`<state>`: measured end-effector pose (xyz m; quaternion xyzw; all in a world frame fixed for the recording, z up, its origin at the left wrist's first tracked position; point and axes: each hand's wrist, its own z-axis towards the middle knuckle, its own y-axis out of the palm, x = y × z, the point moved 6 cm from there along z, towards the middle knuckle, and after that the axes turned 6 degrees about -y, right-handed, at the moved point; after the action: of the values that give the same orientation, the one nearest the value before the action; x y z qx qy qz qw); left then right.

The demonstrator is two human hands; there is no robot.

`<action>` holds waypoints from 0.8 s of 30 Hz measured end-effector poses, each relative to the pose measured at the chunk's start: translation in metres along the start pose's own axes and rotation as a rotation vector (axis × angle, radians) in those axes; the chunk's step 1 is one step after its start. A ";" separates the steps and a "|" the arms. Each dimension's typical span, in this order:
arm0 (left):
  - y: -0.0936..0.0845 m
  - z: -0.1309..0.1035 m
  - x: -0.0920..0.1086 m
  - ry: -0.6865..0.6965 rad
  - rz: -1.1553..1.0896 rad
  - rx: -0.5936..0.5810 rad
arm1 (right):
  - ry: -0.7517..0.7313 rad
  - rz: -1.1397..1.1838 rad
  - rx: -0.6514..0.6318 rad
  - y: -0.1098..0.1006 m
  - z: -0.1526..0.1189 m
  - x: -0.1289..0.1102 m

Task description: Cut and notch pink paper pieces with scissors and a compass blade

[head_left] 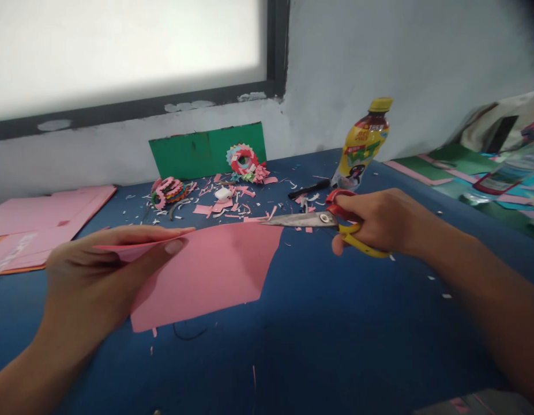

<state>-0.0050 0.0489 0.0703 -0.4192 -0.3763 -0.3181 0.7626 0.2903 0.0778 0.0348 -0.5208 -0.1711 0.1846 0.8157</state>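
Note:
A pink paper sheet (206,276) is pinched between the thumb and fingers of my left hand (94,276), held just above the blue table. My right hand (379,222) grips scissors (304,219) with one red and one yellow handle. The scissor blades point left and meet the sheet's upper right edge, where a thin pink sliver sticks up. The blades look nearly closed.
Pink sheets (37,225) are stacked at the left. Behind lie paper scraps (224,204), ring-shaped paper crafts (241,159), a green board (206,151), a black pen (309,189) and a yellow-labelled bottle (363,144). Another bottle (504,176) stands at the right.

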 end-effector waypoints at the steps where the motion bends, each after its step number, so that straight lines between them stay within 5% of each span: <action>1: 0.000 0.000 0.000 0.002 -0.002 0.003 | 0.001 -0.001 -0.004 0.000 0.000 0.000; 24: 0.000 0.002 -0.004 -0.017 0.006 -0.072 | -0.005 -0.063 0.021 -0.001 -0.001 -0.003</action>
<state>-0.0078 0.0511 0.0677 -0.4499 -0.3698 -0.3257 0.7448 0.2882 0.0754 0.0348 -0.5060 -0.1876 0.1620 0.8262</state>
